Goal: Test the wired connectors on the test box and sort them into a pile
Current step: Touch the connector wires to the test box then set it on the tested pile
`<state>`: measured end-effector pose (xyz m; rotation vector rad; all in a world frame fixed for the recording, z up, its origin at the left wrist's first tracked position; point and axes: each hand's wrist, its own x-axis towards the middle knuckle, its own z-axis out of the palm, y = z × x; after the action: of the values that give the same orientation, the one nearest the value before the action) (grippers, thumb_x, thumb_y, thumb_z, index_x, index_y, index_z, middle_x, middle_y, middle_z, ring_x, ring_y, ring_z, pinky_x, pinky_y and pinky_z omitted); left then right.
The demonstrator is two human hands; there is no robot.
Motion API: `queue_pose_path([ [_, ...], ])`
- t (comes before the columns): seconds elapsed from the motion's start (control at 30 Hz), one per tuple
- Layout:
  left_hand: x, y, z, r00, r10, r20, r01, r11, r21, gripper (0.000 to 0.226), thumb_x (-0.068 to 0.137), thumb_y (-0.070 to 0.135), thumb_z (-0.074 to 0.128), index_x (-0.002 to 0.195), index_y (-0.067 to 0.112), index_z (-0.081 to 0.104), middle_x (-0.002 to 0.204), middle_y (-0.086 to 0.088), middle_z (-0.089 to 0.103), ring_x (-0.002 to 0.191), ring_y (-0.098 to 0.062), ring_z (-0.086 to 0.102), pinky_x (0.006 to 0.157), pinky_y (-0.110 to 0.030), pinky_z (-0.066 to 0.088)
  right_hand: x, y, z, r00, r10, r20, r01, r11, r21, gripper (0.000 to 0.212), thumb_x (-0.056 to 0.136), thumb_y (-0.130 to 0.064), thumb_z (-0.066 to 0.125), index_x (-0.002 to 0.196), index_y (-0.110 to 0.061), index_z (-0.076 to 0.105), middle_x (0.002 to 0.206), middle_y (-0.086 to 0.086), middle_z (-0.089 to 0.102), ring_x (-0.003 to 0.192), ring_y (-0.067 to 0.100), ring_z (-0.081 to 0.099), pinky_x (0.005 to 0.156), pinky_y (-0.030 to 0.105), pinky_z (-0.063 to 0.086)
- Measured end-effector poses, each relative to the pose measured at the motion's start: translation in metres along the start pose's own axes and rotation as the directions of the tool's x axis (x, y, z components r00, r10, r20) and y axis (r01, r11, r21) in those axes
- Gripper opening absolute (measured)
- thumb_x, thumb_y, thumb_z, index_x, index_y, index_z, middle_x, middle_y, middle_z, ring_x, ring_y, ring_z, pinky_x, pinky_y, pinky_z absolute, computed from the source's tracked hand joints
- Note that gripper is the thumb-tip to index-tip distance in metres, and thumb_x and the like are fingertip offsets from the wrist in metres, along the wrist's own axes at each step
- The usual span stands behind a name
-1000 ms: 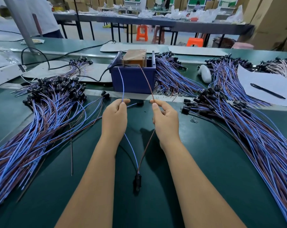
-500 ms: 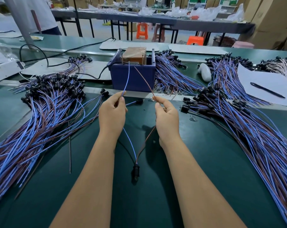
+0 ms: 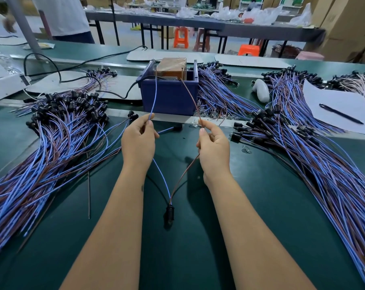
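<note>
Pinching both wires, hands [image 3: 138, 141] now reach nearer the test box [image 3: 169, 95].

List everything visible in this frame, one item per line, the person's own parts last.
test box: one, blue, centre back of the green table.
held connector: one, black, between the forearms; blue and brown wires run up to the box.
left pile: many blue-brown wired connectors, left.
right pile: many more, right.
far pile: behind the box, to its right.
paper: one white sheet, right, black pen on it.
stools: orange, background.
left hand: fingers pinch the blue wire.
right hand: fingers pinch the brown wire.
</note>
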<state>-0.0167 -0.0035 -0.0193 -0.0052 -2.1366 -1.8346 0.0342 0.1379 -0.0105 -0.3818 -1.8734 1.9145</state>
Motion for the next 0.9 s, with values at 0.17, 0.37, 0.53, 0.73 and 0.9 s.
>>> queue_pose_path([
  [0.17,0.0005,-0.0004,-0.0016,1.0,-0.005,-0.009,0.005,1.0,-0.011,0.026,0.103,0.021,0.046,0.117,0.031,0.065,0.062,0.01,0.06,0.041,-0.002,0.035,0.043,-0.013,0.032,0.0014,0.0019,0.0005,1.0,0.008,-0.007,-0.008,1.0,-0.014,0.028,0.102,-0.015,0.046,0.12,-0.027,0.064,0.068,-0.002,0.048,0.061,0.008,0.043,0.066,0.027,0.041],
  [0.37,0.0032,-0.0001,-0.0022,1.0,-0.025,-0.016,0.025,0.999,-0.028,0.025,0.102,0.02,0.047,0.112,0.033,0.066,0.058,0.012,0.059,0.041,-0.002,0.035,0.043,-0.012,0.032,0.003,0.0017,0.0015,1.0,0.01,0.015,-0.009,0.999,-0.036,0.027,0.102,-0.016,0.047,0.118,-0.031,0.064,0.065,-0.003,0.049,0.06,0.009,0.043,0.064,0.029,0.04],
  [0.53,0.0035,0.0002,-0.0016,0.999,-0.036,-0.008,0.036,0.998,-0.045,0.025,0.102,0.019,0.048,0.111,0.032,0.067,0.055,0.013,0.059,0.042,-0.001,0.036,0.045,-0.011,0.035,0.0046,0.0018,0.0018,1.0,0.01,0.012,-0.01,0.999,-0.031,0.027,0.102,-0.016,0.047,0.115,-0.034,0.062,0.067,-0.001,0.049,0.061,0.01,0.043,0.064,0.029,0.04],
  [0.73,0.0008,0.0026,-0.0004,0.999,-0.038,-0.001,0.038,0.997,-0.061,0.025,0.102,0.018,0.048,0.107,0.033,0.067,0.054,0.014,0.058,0.039,-0.001,0.035,0.041,-0.011,0.031,0.0058,0.0026,0.0023,1.0,0.002,-0.018,-0.002,1.0,-0.014,0.027,0.102,-0.016,0.047,0.116,-0.032,0.063,0.066,-0.002,0.051,0.061,0.01,0.044,0.064,0.029,0.042],
  [0.9,-0.0011,0.005,-0.0001,0.999,-0.041,0.013,0.042,0.998,-0.055,0.026,0.102,0.017,0.048,0.111,0.029,0.068,0.06,0.008,0.058,0.039,-0.002,0.035,0.041,-0.011,0.031,0.006,0.0026,0.002,1.0,-0.001,-0.022,0.0,1.0,-0.014,0.027,0.102,-0.016,0.047,0.114,-0.034,0.062,0.067,-0.001,0.051,0.061,0.012,0.043,0.065,0.03,0.042],
])
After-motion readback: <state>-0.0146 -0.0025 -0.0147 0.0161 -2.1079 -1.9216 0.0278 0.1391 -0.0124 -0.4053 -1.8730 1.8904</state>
